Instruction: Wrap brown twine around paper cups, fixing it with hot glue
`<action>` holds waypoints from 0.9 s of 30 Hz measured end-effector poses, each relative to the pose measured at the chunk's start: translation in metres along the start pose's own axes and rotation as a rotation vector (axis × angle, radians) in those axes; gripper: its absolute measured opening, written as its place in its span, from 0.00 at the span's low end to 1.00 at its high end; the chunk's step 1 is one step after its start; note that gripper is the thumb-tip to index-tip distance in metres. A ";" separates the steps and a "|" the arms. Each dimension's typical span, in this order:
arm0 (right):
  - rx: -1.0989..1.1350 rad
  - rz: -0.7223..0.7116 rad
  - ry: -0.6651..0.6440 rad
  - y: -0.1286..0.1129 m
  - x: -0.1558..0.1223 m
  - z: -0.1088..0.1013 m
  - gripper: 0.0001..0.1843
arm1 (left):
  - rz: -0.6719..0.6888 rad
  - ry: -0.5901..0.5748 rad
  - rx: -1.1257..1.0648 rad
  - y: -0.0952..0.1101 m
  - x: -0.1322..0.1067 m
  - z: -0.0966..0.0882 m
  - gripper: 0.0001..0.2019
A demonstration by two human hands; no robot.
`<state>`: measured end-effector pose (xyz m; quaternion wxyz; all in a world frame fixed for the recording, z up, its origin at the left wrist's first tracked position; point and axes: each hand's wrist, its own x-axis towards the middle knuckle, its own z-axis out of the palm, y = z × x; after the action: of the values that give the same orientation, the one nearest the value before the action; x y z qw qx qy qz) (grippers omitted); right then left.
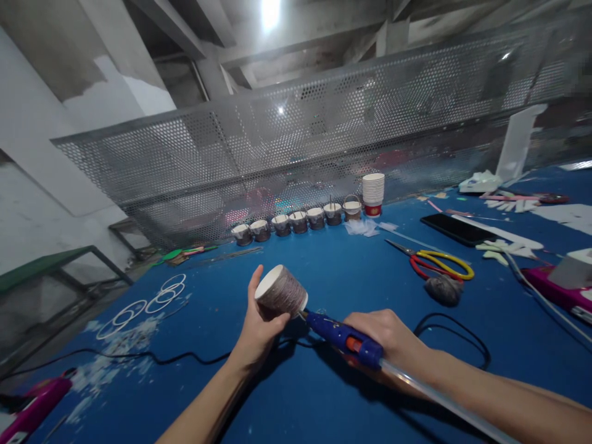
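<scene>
My left hand (pixel 261 327) grips a paper cup (pixel 284 293) wrapped in greyish-brown yarn, tilted on its side above the blue table. Its white mouth faces up and left, its base toward the right. In my right hand (pixel 388 339) is a blue glue gun (pixel 342 333), with a long clear glue stick (pixel 444 404) running out of its back. The gun's nozzle (pixel 304 314) meets or nearly meets the cup's bottom edge; I cannot tell if they touch. Some of my right fingers are hidden behind the gun.
Several wrapped cups (pixel 298 222) line the back, beside a stack of paper cups (pixel 373 191). Scissors (pixel 435 262), a dark yarn ball (pixel 444 290) and a phone (pixel 457 229) lie right. White rings (pixel 160 299) lie left. A black cord (pixel 157 356) crosses the blue table (pixel 208 407).
</scene>
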<state>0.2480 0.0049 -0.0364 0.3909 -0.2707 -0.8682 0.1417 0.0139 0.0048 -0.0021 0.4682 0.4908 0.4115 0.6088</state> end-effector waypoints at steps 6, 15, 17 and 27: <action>-0.011 -0.036 0.047 0.001 0.001 0.001 0.06 | -0.015 0.025 -0.039 0.006 -0.004 0.006 0.56; 0.017 -0.021 0.004 -0.006 0.006 -0.017 0.12 | -0.030 0.012 -0.026 0.000 0.002 -0.005 0.60; 0.022 -0.029 0.036 -0.005 0.005 -0.014 0.14 | -0.040 0.009 -0.025 0.001 0.002 -0.005 0.61; 0.093 -0.022 -0.005 -0.007 0.007 -0.021 0.11 | -0.052 -0.006 -0.052 0.007 -0.004 0.002 0.58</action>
<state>0.2574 0.0040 -0.0151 0.4026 -0.2420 -0.8646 0.1784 0.0153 -0.0009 0.0043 0.4977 0.4693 0.4069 0.6054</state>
